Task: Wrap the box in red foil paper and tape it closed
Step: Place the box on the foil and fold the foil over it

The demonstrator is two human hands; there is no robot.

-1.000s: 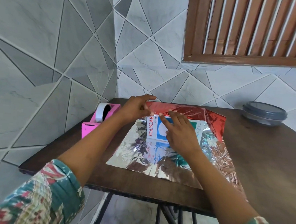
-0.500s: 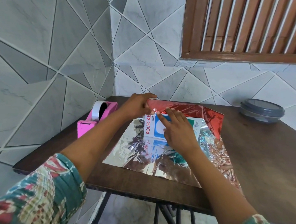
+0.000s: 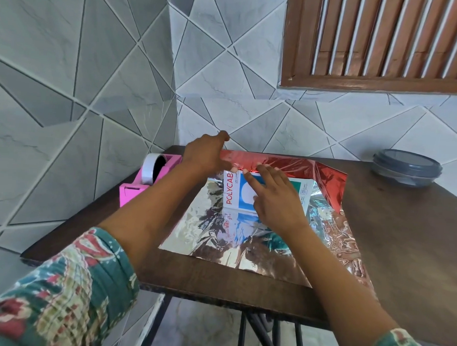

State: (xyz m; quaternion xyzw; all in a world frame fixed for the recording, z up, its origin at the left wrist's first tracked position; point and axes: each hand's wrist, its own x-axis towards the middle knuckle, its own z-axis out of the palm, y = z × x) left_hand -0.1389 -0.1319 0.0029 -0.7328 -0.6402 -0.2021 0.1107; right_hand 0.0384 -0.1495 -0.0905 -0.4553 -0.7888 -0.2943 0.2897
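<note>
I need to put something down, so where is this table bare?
Widest: the right side of the table, between the foil paper and the grey container. A narrow strip runs along the near edge, before the foil paper. Crowded: far left, around the tape dispenser, left hand and box.

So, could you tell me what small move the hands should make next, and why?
Probably draw the red foil flap further over the box, toward the near side: it reaches only the box's far edge, most of the printed top is bare, and the left hand and right hand both have fingertips at that edge.
</note>
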